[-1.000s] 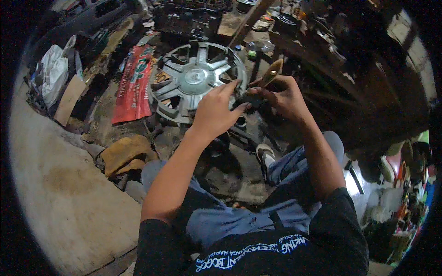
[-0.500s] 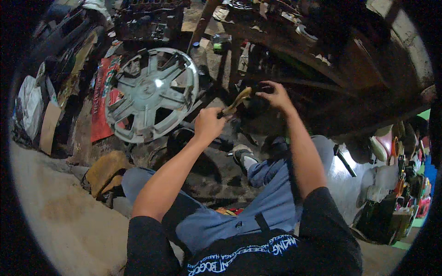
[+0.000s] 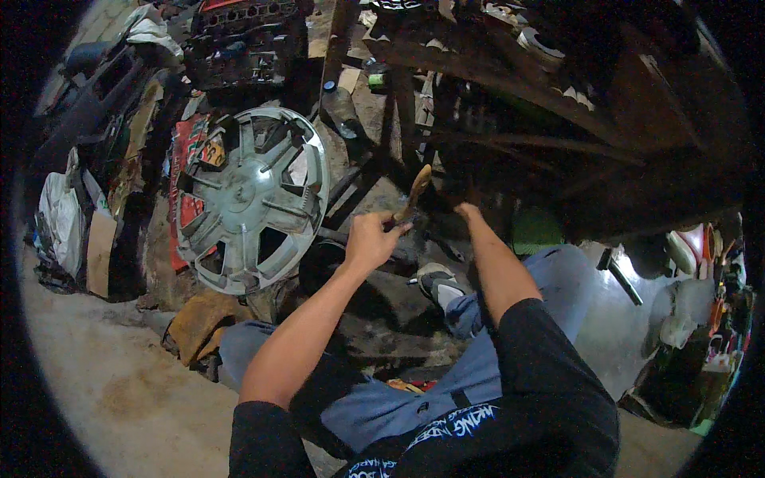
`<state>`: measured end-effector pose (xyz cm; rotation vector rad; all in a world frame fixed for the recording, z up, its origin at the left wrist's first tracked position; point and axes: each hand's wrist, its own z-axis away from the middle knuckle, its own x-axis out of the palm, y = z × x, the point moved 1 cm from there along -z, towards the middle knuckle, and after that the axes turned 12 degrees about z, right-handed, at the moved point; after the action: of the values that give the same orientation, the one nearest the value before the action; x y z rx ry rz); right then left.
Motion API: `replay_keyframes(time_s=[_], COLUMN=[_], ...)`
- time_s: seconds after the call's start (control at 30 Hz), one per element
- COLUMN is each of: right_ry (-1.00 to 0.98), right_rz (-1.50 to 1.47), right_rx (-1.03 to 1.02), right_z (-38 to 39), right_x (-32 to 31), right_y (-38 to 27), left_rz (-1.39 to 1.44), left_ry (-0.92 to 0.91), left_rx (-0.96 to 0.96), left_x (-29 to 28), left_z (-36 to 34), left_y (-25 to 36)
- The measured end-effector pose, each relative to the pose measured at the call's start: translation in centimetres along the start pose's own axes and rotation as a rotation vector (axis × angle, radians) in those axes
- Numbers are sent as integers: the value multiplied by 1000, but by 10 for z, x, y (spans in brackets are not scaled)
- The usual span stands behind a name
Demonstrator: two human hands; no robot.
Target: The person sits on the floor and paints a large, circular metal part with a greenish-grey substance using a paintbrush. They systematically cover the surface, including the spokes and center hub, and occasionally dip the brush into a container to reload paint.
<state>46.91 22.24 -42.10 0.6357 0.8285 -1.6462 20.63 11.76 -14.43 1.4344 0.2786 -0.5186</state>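
My left hand [image 3: 371, 240] is closed around one end of a slim, slightly curved tan-brown piece [image 3: 417, 190]; its exact kind is unclear. Its free end points up and away from me. To the right of it, my right hand [image 3: 471, 197] reaches into deep shadow under a dark frame, and its fingers do not show well enough to read. A grey spoked wheel cover [image 3: 253, 185] leans to the left of my left hand, apart from it.
An engine block [image 3: 247, 52] stands at the far left, and a plastic bottle [image 3: 340, 110] sits beyond the wheel cover. Dark beams [image 3: 510, 95] cross the far right. A brown cloth [image 3: 201, 323] lies by my left knee. Assorted items [image 3: 709, 295] crowd the right edge.
My right hand has moved from beside the tan-brown piece down into the shadow. My left hand still holds the piece, now turned more upright. The whole view has shifted slightly.
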Motion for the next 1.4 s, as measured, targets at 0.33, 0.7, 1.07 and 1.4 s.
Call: replay_keyframes(time_s=[0.33,0.7,1.07,1.4], right_ry=[737,1504,404,603], right_rz=[-838,-256,-173,589], right_rx=[-73,-620,-1014,-725], right_z=[52,279,321,303], right_x=[-50,-283,-323,-318], right_y=[-58,-129,-260,-320], left_rz=[86,419,372,277], left_ry=[77,485,899,1007], left_rx=[263,470,388,189], left_x=[-37,-231,-323,-334], left_z=[41,131,135,91], left_y=[61,115,18,-35])
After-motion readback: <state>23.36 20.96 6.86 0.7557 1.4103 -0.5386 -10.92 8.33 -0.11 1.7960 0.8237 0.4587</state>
